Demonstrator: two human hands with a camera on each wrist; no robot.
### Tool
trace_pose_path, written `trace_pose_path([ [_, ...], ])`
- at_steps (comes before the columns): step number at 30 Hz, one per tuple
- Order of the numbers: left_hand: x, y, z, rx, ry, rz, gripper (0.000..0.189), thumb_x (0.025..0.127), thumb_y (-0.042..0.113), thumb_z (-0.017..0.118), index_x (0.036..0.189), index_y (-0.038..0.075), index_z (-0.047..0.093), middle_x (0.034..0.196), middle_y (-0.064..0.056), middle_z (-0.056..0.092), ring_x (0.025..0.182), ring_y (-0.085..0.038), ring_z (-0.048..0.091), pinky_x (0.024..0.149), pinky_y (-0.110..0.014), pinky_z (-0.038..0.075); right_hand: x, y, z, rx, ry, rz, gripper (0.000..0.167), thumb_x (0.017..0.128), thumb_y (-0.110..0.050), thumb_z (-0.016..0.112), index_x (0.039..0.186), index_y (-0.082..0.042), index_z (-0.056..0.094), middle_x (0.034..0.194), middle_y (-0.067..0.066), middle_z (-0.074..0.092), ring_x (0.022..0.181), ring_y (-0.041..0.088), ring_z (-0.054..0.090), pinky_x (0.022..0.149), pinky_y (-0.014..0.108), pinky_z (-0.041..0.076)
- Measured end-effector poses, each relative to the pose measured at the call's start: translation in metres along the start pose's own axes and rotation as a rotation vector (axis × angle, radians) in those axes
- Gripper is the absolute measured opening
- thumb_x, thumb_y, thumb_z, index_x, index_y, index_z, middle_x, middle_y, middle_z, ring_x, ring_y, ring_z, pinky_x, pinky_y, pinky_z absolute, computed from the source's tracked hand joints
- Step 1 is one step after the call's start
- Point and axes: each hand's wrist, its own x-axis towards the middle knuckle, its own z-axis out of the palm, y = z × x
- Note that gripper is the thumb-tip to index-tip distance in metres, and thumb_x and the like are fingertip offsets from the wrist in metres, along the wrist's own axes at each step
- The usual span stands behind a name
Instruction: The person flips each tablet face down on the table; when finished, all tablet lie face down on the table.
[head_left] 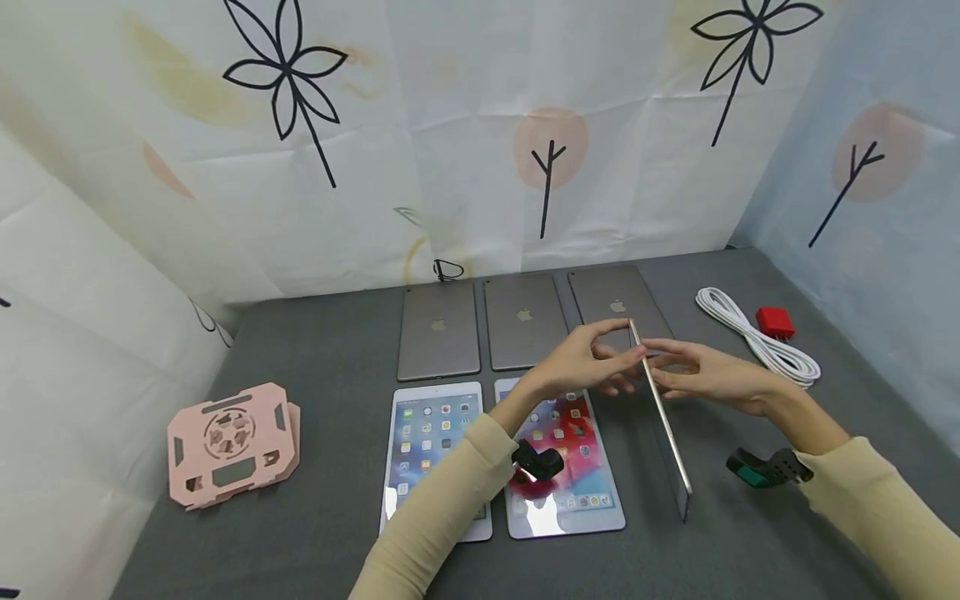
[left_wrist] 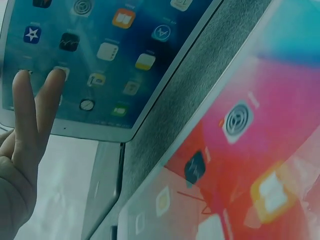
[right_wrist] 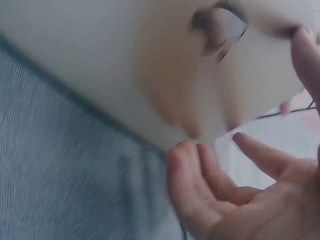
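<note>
In the head view, a tablet (head_left: 660, 417) stands tilted nearly on edge, seen as a thin strip. My left hand (head_left: 588, 358) grips it near its far end, with the index finger at the upper corner and the thumb by the edge. Its lit screen (left_wrist: 112, 55) faces the left wrist view, two left fingers (left_wrist: 25, 110) lying over it. On the other side, my right hand (head_left: 705, 375) touches the tablet with relaxed, lightly bent fingers. The right wrist view shows the tablet's pale, reflective back (right_wrist: 100, 55), with right fingertips (right_wrist: 185, 155) right at its edge.
Left of the held tablet lie two lit white-framed tablets, one with a blue screen (head_left: 427, 425), one with a red screen (head_left: 573, 475). Three grey tablets (head_left: 438, 333) lie face down behind. A coiled white cable (head_left: 757, 337), red plug (head_left: 775, 322) and pink slotted panel (head_left: 232, 446) flank them.
</note>
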Motion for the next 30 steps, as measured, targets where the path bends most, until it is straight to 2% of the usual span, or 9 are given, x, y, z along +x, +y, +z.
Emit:
trace_pose_path([
  [4, -0.004, 0.000, -0.007, -0.018, -0.023, 0.004, 0.061, 0.105, 0.022, 0.059, 0.159, 0.010, 0.034, 0.118, -0.027, 0.073, 0.101, -0.044, 0.073, 0.084, -0.041, 0.062, 0.011, 0.010, 0.000, -0.027, -0.020, 0.077, 0.086, 0.102, -0.033, 0.064, 0.163, 0.001, 0.013, 0.157, 0.035, 0.029, 0.134, 0.038, 0.053, 0.104, 0.047, 0.054],
  [7, -0.006, 0.001, -0.011, -0.029, -0.033, 0.003, 0.062, 0.104, 0.020, 0.061, 0.159, 0.009, 0.035, 0.116, -0.028, 0.073, 0.104, -0.048, 0.071, 0.090, -0.048, 0.060, 0.015, 0.013, -0.001, -0.039, -0.023, 0.074, 0.084, 0.100, -0.031, 0.067, 0.162, 0.001, 0.020, 0.154, 0.034, 0.035, 0.131, 0.034, 0.056, 0.103, 0.047, 0.054],
  [11, -0.010, 0.001, -0.016, -0.059, -0.030, -0.013, 0.065, 0.103, 0.016, 0.062, 0.159, 0.005, 0.033, 0.113, -0.028, 0.074, 0.107, -0.049, 0.070, 0.093, -0.046, 0.059, 0.018, 0.014, -0.001, -0.052, -0.036, 0.046, 0.082, 0.099, -0.029, 0.069, 0.161, 0.001, 0.025, 0.152, 0.032, 0.042, 0.130, 0.032, 0.057, 0.105, 0.050, 0.052],
  [15, -0.014, 0.000, -0.020, -0.089, -0.033, -0.020, 0.066, 0.102, 0.011, 0.063, 0.159, 0.002, 0.032, 0.115, -0.030, 0.072, 0.108, -0.051, 0.068, 0.092, -0.041, 0.060, 0.020, 0.015, 0.001, -0.048, -0.032, 0.030, 0.082, 0.099, -0.028, 0.069, 0.160, 0.003, 0.024, 0.151, 0.032, 0.042, 0.132, 0.036, 0.055, 0.106, 0.051, 0.051],
  [18, -0.016, -0.001, -0.023, -0.075, -0.030, -0.024, 0.066, 0.101, 0.010, 0.064, 0.158, 0.002, 0.033, 0.114, -0.030, 0.073, 0.106, -0.047, 0.071, 0.091, -0.039, 0.060, 0.021, 0.016, 0.003, -0.059, -0.012, 0.024, 0.082, 0.098, -0.027, 0.070, 0.160, 0.004, 0.025, 0.151, 0.033, 0.041, 0.134, 0.039, 0.050, 0.104, 0.050, 0.051],
  [23, -0.020, -0.003, -0.028, -0.059, -0.013, -0.044, 0.071, 0.097, 0.009, 0.070, 0.158, 0.001, 0.034, 0.106, -0.025, 0.076, 0.099, -0.032, 0.077, 0.093, -0.035, 0.060, 0.022, 0.017, 0.006, -0.088, 0.019, 0.018, 0.082, 0.098, -0.029, 0.071, 0.159, 0.003, 0.027, 0.149, 0.032, 0.043, 0.133, 0.038, 0.050, 0.102, 0.049, 0.051],
  [27, -0.024, -0.005, -0.029, -0.097, 0.014, -0.059, 0.072, 0.093, 0.005, 0.073, 0.156, 0.001, 0.038, 0.097, -0.020, 0.078, 0.093, -0.028, 0.078, 0.093, -0.035, 0.059, 0.021, 0.017, 0.009, -0.105, 0.033, 0.012, 0.083, 0.097, -0.031, 0.071, 0.160, 0.002, 0.027, 0.148, 0.031, 0.043, 0.132, 0.037, 0.055, 0.103, 0.050, 0.051],
  [30, -0.026, -0.007, -0.029, -0.164, 0.044, -0.085, 0.070, 0.092, 0.001, 0.073, 0.154, 0.001, 0.041, 0.092, -0.017, 0.078, 0.087, -0.022, 0.078, 0.093, -0.037, 0.060, 0.020, 0.018, 0.010, -0.105, 0.044, 0.001, 0.083, 0.097, -0.030, 0.071, 0.160, 0.001, 0.027, 0.149, 0.032, 0.041, 0.132, 0.039, 0.055, 0.105, 0.053, 0.050],
])
